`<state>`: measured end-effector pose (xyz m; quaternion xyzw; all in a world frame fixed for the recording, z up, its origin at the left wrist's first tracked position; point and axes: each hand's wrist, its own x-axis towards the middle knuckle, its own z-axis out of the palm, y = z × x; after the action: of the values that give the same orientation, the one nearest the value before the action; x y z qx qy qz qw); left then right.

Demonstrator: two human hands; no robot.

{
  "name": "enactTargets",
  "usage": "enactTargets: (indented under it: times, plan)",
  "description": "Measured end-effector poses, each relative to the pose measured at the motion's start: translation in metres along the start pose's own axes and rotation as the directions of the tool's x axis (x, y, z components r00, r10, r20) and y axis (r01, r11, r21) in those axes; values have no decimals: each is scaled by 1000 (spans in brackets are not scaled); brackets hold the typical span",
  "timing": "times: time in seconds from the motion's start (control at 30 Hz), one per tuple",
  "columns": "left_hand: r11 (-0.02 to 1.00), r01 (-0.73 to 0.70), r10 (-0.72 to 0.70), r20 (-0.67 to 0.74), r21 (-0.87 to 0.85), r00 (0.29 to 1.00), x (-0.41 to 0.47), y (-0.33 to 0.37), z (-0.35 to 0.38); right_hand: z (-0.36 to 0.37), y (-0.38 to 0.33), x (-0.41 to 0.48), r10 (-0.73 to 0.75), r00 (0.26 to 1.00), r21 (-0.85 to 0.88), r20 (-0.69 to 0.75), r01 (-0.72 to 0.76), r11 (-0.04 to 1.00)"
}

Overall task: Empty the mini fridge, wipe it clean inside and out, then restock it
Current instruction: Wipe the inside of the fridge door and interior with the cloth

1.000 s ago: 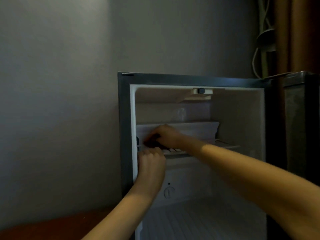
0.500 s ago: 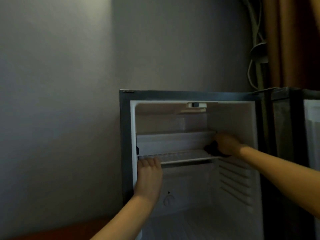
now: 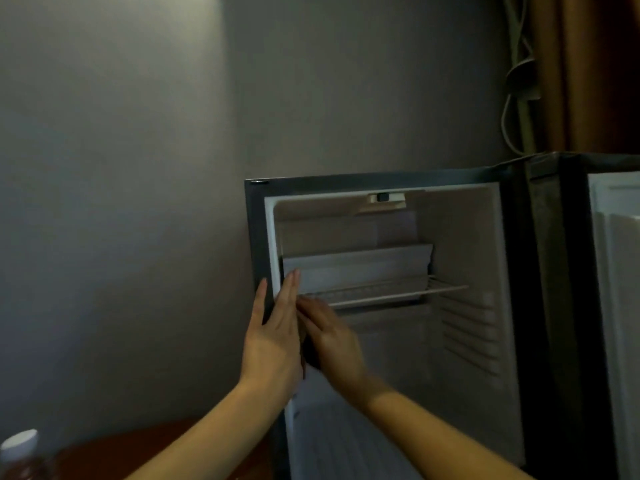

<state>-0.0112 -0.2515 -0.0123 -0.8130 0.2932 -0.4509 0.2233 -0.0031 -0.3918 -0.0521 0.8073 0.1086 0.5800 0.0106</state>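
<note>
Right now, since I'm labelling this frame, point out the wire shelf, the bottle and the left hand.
wire shelf [image 3: 398, 294]: head view, front rail.
bottle [image 3: 20, 443]: head view, white cap.
left hand [image 3: 273, 341]: head view, back of hand.

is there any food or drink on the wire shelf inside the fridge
No, the wire shelf in the open mini fridge is bare, with nothing standing or lying on it.

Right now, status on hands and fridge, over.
Left hand flat against fridge left edge. Right hand presses dark cloth to left inner wall. Wire shelf bare, door open. Nothing blocking.
</note>
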Motion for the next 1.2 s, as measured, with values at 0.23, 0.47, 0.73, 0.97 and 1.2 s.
enactTargets:
  times: [0.23,0.47,0.73,0.97,1.2]
  plan:
    - [998,-52,49,67,45,997,10,9,5,-78,110,-50,-10,1000,-323,-18,4,946]
    - [996,-18,19,-11,82,1000,17,16,14,-109,139,-69,433,891,-360,-135,-452,816]
    - [998,68,-64,-169,18,984,17,18,27,-36,46,-27,227,967,-304,-113,-252,919]
    - [989,-3,-36,-259,-149,965,21,26,40,-98,113,-47,94,987,-468,130,-23,883]
    - [978,-55,-11,-313,-201,950,20,24,41,-152,129,-29,482,833,-592,274,-249,766]
